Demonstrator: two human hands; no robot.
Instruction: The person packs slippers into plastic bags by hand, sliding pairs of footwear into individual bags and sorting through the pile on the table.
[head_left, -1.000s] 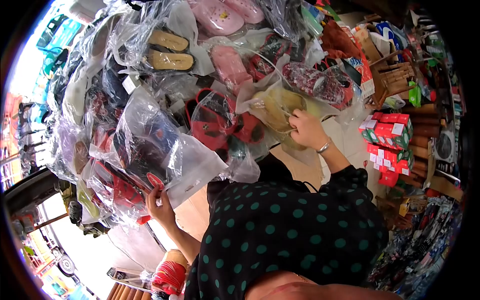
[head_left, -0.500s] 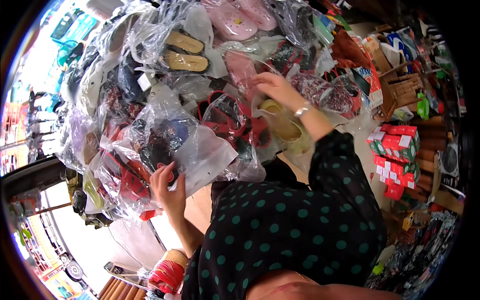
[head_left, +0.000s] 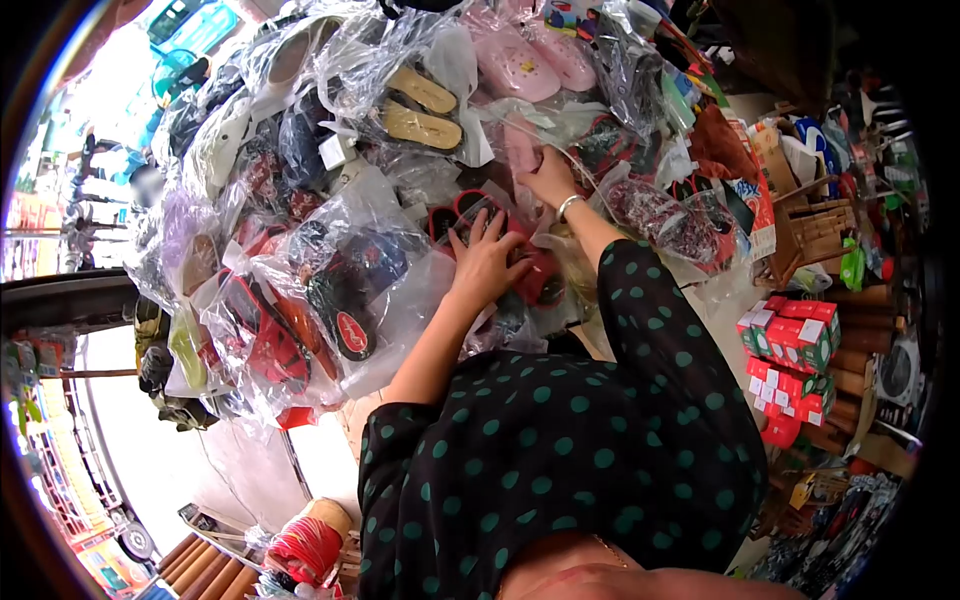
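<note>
The left hand (head_left: 485, 262) lies with its fingers spread wide across the red slippers (head_left: 540, 272), not closed around them; the slippers lie directly beneath the fingers and show beyond the fingertips and beside the thumb. The right hand (head_left: 550, 182) is partly curled at the near end of the pink slipper (head_left: 520, 145), which extends away from the fingers; whether it has hold of the slipper I cannot tell

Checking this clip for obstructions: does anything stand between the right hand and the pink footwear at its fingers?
No separate item visibly blocks the right hand from the pink footwear. Clear plastic wrapping shows around there, but whether a layer lies between them, I cannot tell.
</note>
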